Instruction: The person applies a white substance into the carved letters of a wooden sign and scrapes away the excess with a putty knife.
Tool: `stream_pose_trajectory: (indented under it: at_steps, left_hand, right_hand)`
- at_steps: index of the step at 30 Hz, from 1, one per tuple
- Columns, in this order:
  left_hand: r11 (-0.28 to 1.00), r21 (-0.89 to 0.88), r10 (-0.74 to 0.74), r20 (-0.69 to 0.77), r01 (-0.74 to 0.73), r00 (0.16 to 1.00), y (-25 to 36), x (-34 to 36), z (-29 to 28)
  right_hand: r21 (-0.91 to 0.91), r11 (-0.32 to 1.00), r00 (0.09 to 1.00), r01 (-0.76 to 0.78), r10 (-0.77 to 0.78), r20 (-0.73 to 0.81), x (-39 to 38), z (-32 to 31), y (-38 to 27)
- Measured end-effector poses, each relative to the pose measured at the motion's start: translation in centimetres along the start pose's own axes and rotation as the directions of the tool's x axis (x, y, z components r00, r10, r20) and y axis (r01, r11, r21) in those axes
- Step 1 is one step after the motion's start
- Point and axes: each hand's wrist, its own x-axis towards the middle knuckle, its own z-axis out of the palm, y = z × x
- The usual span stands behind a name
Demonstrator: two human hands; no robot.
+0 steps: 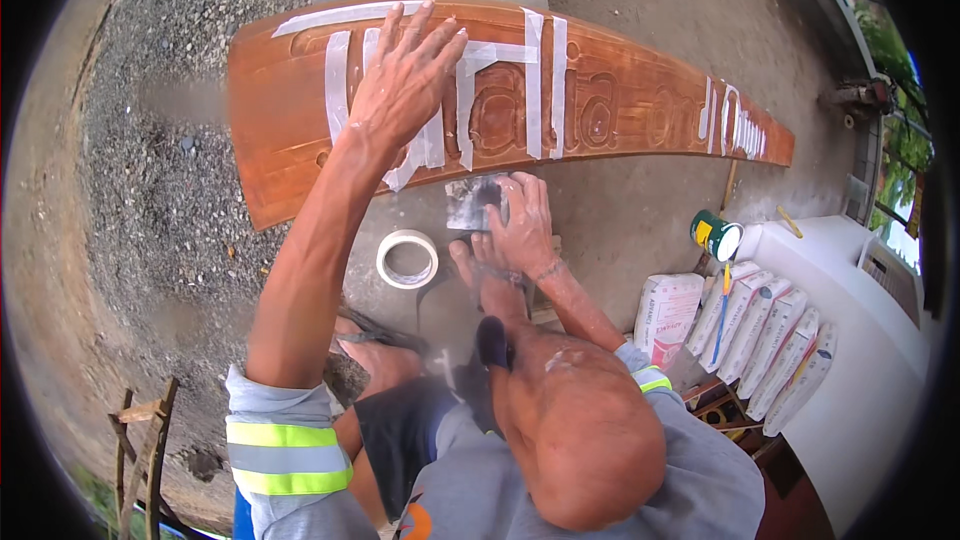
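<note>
A long brown wooden board (620,110) with carved letters lies on the ground, strips of white masking tape (535,80) stuck over several letters. My left hand (405,80) lies flat with spread fingers on the taped left part of the board. My right hand (518,225) is just below the board's near edge, fingers closed on a small grey metal scraper (470,202). A roll of white masking tape (407,259) rests on the concrete by my foot.
Gravel covers the ground to the left. A green paint can (716,236) stands right of me, beside several stacked white sacks (760,325) and a white wall (860,340). A wooden frame (145,440) sits at lower left.
</note>
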Motion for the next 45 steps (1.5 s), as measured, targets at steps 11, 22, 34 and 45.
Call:
stream_pose_trajectory:
  at_steps: [11, 22, 34, 45]
  left_hand:
    - [0.973, 0.177, 0.124, 0.138, -0.148, 0.983, 3.5, 2.0, 2.8]
    - [0.978, -0.04, 0.209, 0.176, -0.205, 0.962, 1.0, 1.8, 1.3]
    - [0.97, -0.243, -0.038, -0.193, -0.01, 0.981, 2.6, 3.7, 4.0]
    - [0.936, -0.337, -0.153, -0.143, 0.098, 0.978, 3.3, 4.8, 3.8]
  right_hand:
    - [-0.09, 0.992, 0.964, -0.086, 0.106, 0.245, 1.1, -1.2, 0.0]
    - [0.21, 0.947, 0.967, -0.243, 0.219, 0.133, 0.5, -7.5, 0.8]
    - [0.279, 0.958, 0.984, 0.062, -0.105, 0.141, -4.6, -4.6, 2.9]
    - [0.235, 0.963, 0.905, 0.133, -0.214, 0.368, -0.1, -5.0, 3.0]
